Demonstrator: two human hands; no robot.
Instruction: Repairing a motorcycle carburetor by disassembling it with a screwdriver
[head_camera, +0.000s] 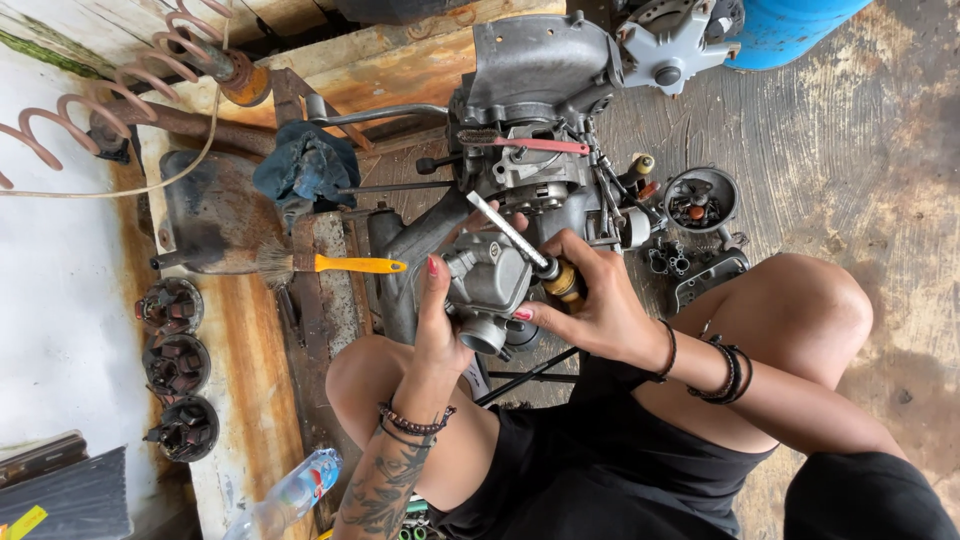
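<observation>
Person seated on the grey concrete floor (850, 180), knees apart, working over the lap. Left hand (440, 330) is wrapped around a small grey cast-metal carburettor body (487, 285), held between the knees just below a large grey engine block (530, 110). Right hand (590, 300) is closed on the amber handle of a screwdriver with a silver shaft (510, 232), the shaft slanting up and left over the carburettor; where the tip sits is hard to tell.

Risks, as I judge them: the tip could slip off a screw toward the left fingers, since the part is steadied only by hand. Small loose parts in the round metal bowl (700, 200) nearby could scatter if knocked by the right knee.

A yellow-handled brush (330, 264) lies on the rusty tray to the left.
</observation>
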